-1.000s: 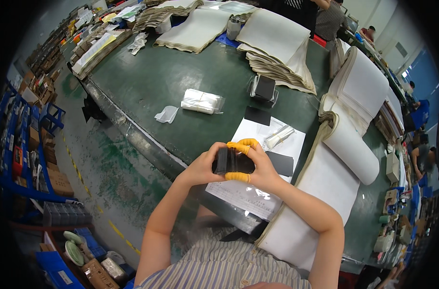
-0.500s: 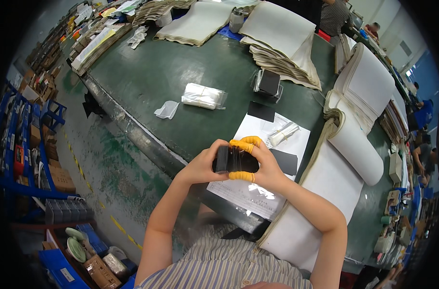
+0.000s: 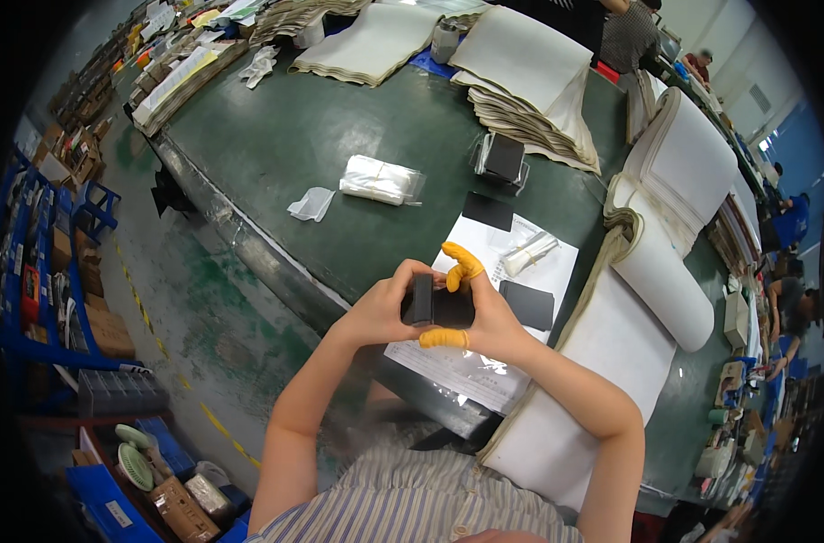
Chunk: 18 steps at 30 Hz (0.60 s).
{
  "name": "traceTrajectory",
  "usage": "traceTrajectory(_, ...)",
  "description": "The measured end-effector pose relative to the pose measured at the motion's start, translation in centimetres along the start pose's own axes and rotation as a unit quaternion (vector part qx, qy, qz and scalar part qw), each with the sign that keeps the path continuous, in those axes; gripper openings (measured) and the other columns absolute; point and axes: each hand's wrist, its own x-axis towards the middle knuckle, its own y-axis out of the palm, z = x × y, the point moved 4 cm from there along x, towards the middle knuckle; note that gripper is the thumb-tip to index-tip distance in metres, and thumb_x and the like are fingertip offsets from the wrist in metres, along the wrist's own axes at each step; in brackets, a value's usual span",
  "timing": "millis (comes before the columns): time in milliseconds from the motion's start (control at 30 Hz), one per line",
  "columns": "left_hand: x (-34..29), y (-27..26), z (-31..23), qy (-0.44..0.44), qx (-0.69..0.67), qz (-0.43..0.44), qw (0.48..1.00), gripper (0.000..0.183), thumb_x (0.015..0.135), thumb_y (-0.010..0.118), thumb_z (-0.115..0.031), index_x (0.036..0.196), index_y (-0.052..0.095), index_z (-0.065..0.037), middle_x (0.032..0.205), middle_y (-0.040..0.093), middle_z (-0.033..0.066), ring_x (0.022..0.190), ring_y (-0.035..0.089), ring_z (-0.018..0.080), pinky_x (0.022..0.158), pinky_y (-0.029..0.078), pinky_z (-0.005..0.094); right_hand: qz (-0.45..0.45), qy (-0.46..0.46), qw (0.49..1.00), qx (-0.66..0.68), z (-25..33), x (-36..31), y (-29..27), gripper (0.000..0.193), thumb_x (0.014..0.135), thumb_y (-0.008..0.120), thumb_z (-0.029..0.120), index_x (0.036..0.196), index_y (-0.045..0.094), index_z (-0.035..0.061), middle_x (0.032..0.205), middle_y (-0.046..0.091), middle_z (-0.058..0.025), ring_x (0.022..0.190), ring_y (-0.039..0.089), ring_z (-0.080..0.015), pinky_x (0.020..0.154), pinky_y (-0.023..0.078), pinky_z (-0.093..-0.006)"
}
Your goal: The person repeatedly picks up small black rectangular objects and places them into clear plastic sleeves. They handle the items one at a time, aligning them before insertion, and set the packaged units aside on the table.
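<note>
The left hand point(image 3: 376, 313) is gripping a black stack point(image 3: 420, 300) at its three o'clock, above the bench point(image 3: 267, 163). A clear plastic bundle point(image 3: 380, 180) is lying at the stack's eleven o'clock. The right hand point(image 3: 490, 324), wearing yellow finger covers point(image 3: 444, 338), is curving at three o'clock; whether it is gripping cannot be told. Farther toward three o'clock, a dark card point(image 3: 530, 308) is lying.
</note>
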Motion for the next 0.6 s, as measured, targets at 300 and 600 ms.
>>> traceTrajectory(300, -0.1, -0.4, -1.2, -0.002, 0.031, -0.001, 1.000, 0.071, 0.065, 0.085, -0.013, 0.117, 0.038, -0.005, 0.110, 0.064, 0.0134, 0.099, 0.066, 0.0257, 0.084, 0.051, 0.0339, 0.004, 0.012, 0.999, -0.051, -0.8, 0.1, -0.3, 0.074, 0.068, 0.086, 0.032, 0.130, 0.054, 0.0062, 0.107, 0.050, -0.0093, 0.101, 0.053, -0.0234, 0.090, 0.045, -0.0324)
traceTrajectory(600, -0.1, -0.7, -0.8, 0.030, 0.051, -0.007, 0.998, 0.069, 0.065, 0.083, -0.014, 0.118, 0.041, -0.007, 0.100, 0.063, 0.0124, 0.090, 0.066, 0.0286, 0.078, 0.051, 0.0340, -0.011, -0.003, 0.999, -0.048, 0.0, 0.2, -0.5, 0.076, 0.066, 0.087, 0.031, 0.130, 0.054, 0.0082, 0.106, 0.051, -0.0074, 0.101, 0.053, -0.0219, 0.090, 0.045, -0.0317)
